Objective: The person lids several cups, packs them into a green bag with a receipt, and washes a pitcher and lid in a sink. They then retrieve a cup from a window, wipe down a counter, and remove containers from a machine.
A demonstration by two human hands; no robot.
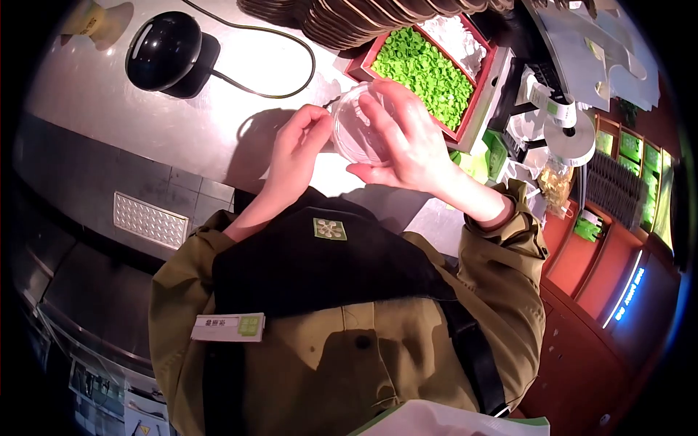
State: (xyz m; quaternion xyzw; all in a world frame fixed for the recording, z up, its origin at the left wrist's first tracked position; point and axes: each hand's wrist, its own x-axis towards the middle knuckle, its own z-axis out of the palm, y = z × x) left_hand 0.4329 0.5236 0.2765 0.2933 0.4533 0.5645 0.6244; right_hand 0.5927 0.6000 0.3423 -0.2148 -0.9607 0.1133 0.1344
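A round clear plastic container (354, 134), perhaps a cup or bowl, is held above the steel counter in front of my chest. My right hand (413, 142) grips it, fingers bent over its top and thumb at the near side. At its left edge is my left hand (297, 145), fingers curled in with the tips at the rim. Whether those fingers pinch anything is hidden. Just beyond my right hand, a red divided box (456, 136) holds small bright green pieces (425, 69) and white pieces (454, 42).
A black rounded device (166, 51) with a cable (309, 62) stands on the counter (240, 69) at the left. Brown stacked items (349, 22) line the back. At right are a label roll (569, 138) and a shelf unit (629, 163).
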